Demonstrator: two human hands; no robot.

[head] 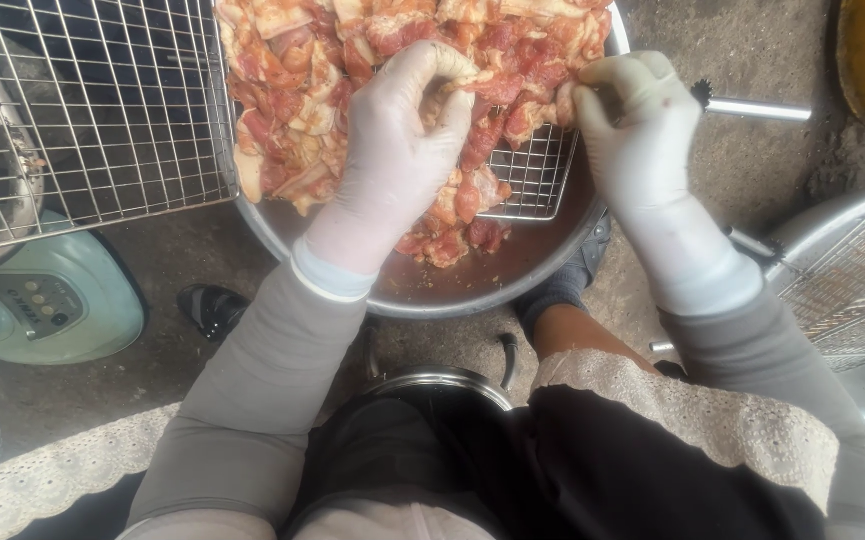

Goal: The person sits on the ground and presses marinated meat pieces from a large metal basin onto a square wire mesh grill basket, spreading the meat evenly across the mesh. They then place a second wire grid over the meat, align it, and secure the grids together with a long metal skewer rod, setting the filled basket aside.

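White gloves (398, 150), grey sleeves (253, 400), lace-trimmed dark apron (593, 470).

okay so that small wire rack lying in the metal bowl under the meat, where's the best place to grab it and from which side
Probably the rack's bare lower edge, reached from the person's own side. That corner pokes out clear between the left hand and right hand, while the far part is buried under marinated meat. Its open wire mesh lets gloved fingers hook through. The bowl holds reddish liquid below, so expect it slippery.
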